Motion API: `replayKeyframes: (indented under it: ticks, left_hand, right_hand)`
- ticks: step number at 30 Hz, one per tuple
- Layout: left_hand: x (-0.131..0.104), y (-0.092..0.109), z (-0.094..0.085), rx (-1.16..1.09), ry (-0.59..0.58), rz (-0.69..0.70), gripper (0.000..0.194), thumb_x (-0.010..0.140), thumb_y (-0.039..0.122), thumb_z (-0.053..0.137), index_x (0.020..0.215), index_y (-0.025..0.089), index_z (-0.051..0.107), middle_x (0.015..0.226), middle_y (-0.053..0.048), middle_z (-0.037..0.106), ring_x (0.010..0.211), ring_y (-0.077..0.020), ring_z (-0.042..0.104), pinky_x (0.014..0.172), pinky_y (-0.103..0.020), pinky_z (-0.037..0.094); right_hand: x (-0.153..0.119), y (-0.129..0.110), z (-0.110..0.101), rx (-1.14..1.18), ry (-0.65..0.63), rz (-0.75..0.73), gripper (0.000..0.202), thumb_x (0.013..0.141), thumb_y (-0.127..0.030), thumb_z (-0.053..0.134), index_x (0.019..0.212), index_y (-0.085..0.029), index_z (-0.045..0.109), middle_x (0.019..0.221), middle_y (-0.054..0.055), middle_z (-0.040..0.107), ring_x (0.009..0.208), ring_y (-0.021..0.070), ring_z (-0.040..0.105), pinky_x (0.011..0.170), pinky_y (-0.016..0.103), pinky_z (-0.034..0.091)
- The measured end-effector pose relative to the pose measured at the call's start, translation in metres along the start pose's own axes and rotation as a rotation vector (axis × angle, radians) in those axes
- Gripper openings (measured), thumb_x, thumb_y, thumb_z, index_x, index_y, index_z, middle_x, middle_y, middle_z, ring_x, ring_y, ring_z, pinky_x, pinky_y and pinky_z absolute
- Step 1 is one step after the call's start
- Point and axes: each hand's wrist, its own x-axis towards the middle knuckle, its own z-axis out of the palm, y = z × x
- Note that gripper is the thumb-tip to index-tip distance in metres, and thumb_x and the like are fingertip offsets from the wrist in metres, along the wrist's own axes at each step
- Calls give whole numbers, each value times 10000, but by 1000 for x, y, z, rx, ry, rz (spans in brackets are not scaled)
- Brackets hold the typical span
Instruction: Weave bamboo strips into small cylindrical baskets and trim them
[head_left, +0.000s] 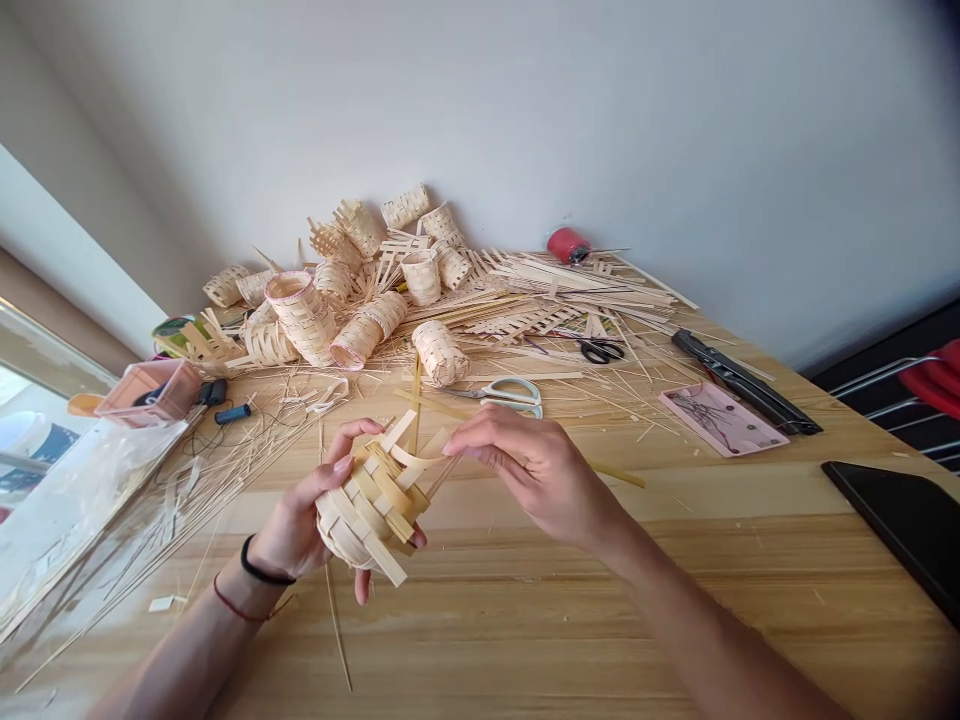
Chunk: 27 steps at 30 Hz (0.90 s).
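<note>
My left hand [304, 505] is wrapped round a small woven basket [367, 505] of pale wood strips, tilted with its open end toward the right. Loose strip ends stick out from its rim. At that rim, the fingertips of my right hand [525, 470] pinch the end of a thin wood strip [420, 462] that curves out from the weave. Part of the basket is hidden behind my left fingers. Just beyond my hands lie light-handled scissors [506, 393] and a finished-looking small basket [440, 353] on its side.
Several woven baskets [300, 310] are heaped at the back, beside piled wood strips [570, 285]. Black scissors [602, 350], a pink tray [720, 418], a long black tool [742, 380] and a black tablet-like slab [892, 535] lie right. A pink box [150, 392] stands left on the wooden table [525, 640].
</note>
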Motion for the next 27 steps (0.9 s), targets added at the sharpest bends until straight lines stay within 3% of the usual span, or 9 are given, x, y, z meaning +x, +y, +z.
replayKeyframes:
  ticks: [5,8,12,16,20,24,27]
  left_hand:
    - [-2,4,-1,20,-2,-38,395,1018,477,624,1368,411,455,1305,-78,724,1003,-394,848,456,-267,652]
    - [-3,7,-1,31,-1,-39,404,1005,468,646,1363,404,469,1279,-78,737,1001,-395,847,450,-257,645]
    - [-3,8,1,34,7,17,415,987,503,666,1346,416,476,1350,-64,719,1011,-388,841,478,-285,664]
    - [-2,6,1,62,55,97,398,992,524,661,1336,446,475,1362,-48,708,1052,-407,823,489,-326,673]
    - [0,0,-2,109,155,152,413,999,555,639,1367,471,471,1397,-60,687,1138,-435,788,532,-389,694]
    - [2,-6,-3,112,172,197,423,1022,517,630,1416,478,481,1511,-48,621,1134,-390,788,625,-445,723]
    - [4,-9,-5,113,173,200,406,1050,511,601,1441,484,494,1558,-31,591,1094,-351,798,653,-455,725]
  right_hand:
    - [1,-9,-12,62,-182,42,231,1093,-103,548,1077,-234,738,987,21,824,905,158,773,847,283,599]
    - [1,-12,-14,123,-212,87,199,1098,-139,554,1080,-236,727,1016,28,833,915,163,793,871,296,630]
    - [0,-10,-11,190,-147,196,93,1053,-198,651,1042,-232,737,1006,41,830,928,182,803,867,306,660]
    - [-2,-6,-4,195,-2,202,74,1028,-235,696,1060,-244,761,985,44,794,924,190,782,844,312,662]
    - [-3,-5,2,181,157,253,233,967,-251,784,1185,-259,703,943,22,783,902,194,782,850,323,668]
    - [-4,-5,7,69,188,273,48,964,-252,791,964,-243,744,907,20,805,844,190,777,802,303,645]
    - [-4,-5,9,77,174,272,57,972,-255,787,919,-240,772,874,18,815,809,186,776,766,286,638]
